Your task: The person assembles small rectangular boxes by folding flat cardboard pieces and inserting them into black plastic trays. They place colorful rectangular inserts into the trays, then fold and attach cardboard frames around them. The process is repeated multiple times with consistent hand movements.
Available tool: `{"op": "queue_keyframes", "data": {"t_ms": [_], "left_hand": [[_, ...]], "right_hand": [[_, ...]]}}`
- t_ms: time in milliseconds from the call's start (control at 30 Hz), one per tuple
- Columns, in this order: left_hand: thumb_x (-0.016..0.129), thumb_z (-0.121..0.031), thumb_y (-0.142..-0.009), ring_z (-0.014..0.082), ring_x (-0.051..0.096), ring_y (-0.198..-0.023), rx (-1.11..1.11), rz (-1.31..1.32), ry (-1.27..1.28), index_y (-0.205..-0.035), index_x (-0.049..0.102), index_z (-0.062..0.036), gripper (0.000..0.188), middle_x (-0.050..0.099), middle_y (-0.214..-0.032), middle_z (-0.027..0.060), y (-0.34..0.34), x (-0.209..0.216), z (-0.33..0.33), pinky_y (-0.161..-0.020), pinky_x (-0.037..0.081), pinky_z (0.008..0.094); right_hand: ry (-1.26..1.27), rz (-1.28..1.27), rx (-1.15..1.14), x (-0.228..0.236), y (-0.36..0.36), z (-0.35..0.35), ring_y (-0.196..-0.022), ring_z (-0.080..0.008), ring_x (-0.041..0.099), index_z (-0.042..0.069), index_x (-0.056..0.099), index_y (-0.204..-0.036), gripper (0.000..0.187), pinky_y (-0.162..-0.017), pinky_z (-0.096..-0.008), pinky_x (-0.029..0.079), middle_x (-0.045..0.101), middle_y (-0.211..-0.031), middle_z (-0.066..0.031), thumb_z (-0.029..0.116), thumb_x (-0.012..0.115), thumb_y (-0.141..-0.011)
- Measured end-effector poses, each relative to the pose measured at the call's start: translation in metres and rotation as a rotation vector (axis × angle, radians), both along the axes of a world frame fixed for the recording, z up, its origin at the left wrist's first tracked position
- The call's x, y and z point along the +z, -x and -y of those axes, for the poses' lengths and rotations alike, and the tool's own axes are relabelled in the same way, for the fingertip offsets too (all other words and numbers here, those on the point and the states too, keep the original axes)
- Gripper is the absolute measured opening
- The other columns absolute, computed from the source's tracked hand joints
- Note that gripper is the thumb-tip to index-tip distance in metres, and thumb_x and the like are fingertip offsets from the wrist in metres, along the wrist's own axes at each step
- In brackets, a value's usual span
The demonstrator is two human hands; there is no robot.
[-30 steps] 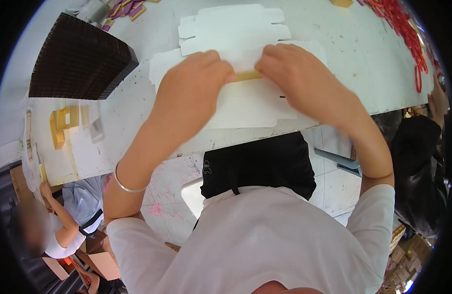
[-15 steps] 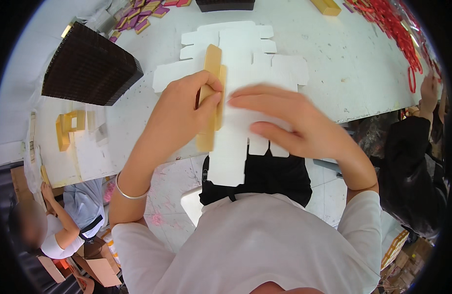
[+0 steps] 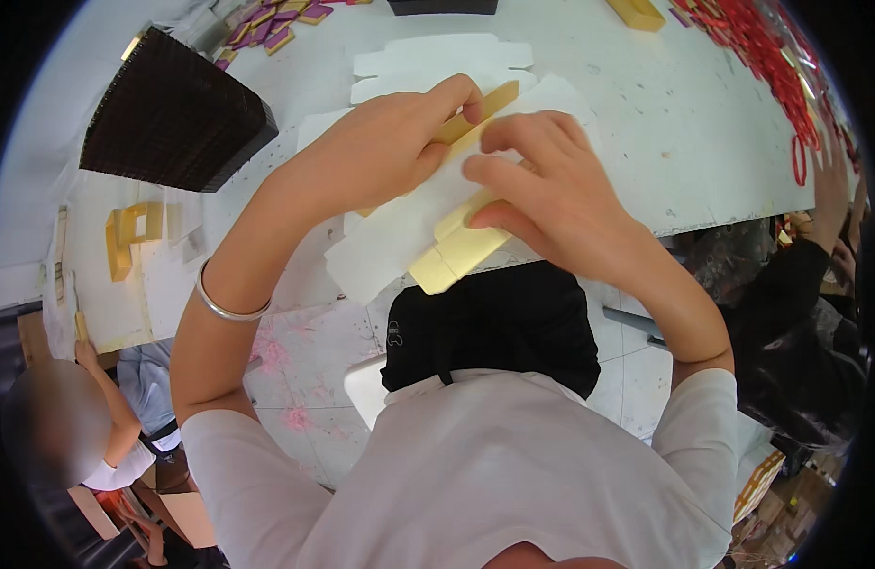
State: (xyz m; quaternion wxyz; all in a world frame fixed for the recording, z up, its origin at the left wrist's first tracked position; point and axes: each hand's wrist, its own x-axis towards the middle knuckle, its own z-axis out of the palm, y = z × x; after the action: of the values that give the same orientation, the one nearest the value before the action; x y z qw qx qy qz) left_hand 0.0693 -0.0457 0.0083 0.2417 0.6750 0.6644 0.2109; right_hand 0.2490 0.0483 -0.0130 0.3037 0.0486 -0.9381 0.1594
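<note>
A flat carton blank [image 3: 385, 248], white on one face and gold on the other, lies slantwise on the table in front of me. My left hand [image 3: 385, 142] grips its far left side, fingers bent over a raised gold strip. My right hand [image 3: 556, 190] is curled over the near right side, its thumb against a turned-up gold flap [image 3: 461, 258]. Its fingertips press close to the fold, partly hiding it. Beyond both hands, another white blank [image 3: 442, 59] lies flat.
At the left stands a dark ribbed block [image 3: 177, 114], with gold box pieces [image 3: 125, 242] nearer me. Small purple-and-gold pieces [image 3: 276, 24] are heaped at the back left. Red cords [image 3: 760, 71] hang along the right, and a gold tray [image 3: 637, 13] sits far back. Co-workers are on both sides.
The carton blank has swung from upright to slantwise, its near end moving left. A gold flap is now turned up on its right side. My right hand has closed onto it.
</note>
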Motion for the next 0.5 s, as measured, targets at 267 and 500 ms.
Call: {"op": "queue_keyframes", "data": {"t_ms": [267,500], "left_hand": [[0.051,0.001,-0.084,0.0164,0.047,-0.058,-0.014,0.081,0.060,-0.104,0.041,-0.0084,0.024,0.054,-0.073,0.0066,0.004,-0.003,0.001,-0.056,0.039,0.0288],[0.055,0.002,-0.081,0.0215,0.050,-0.063,-0.078,0.036,0.057,-0.099,0.043,-0.0060,0.023,0.054,-0.075,0.0095,-0.004,0.006,-0.001,-0.060,0.042,0.0299]], "right_hand": [[-0.033,0.040,0.208,-0.024,-0.020,-0.002,-0.090,-0.0286,0.054,-0.003,0.063,-0.093,0.036,-0.077,-0.0378,0.045,0.052,-0.097,-0.0109,0.017,0.071,-0.064],[0.033,0.267,0.205,-0.001,-0.013,-0.002,-0.078,-0.0254,0.055,0.003,0.062,-0.083,0.018,-0.064,-0.0333,0.046,0.055,-0.083,-0.0064,0.012,0.068,-0.069]]}}
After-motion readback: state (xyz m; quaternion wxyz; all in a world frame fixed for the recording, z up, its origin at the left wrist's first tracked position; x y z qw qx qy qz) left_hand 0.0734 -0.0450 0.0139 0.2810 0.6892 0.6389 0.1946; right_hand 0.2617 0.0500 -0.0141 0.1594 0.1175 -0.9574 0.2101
